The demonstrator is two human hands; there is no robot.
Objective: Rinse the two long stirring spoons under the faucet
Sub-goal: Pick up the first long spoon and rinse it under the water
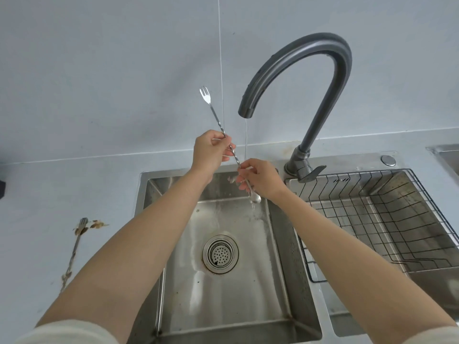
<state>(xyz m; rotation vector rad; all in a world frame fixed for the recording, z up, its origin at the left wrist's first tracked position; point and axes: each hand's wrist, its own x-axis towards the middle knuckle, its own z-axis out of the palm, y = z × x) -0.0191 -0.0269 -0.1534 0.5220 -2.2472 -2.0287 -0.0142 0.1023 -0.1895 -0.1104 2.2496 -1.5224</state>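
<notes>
A long twisted-stem stirring spoon (213,112) slants over the left sink basin, its fork end up and its spoon bowl low by my right wrist. My left hand (210,152) pinches the middle of the stem. My right hand (261,179) pinches the lower stem just above the bowl. A thin stream of water falls from the grey gooseneck faucet (320,78) onto the lower stem and drips off the bowl. The second stirring spoon (74,252) lies on the counter at the left, dirty, with brown smears around it.
The left sink basin (173,281) has a round drain strainer (220,254). A black wire rack (387,219) sits in the right basin. The faucet lever (313,173) points right. A tiled wall stands behind. A dark object shows at the far left edge.
</notes>
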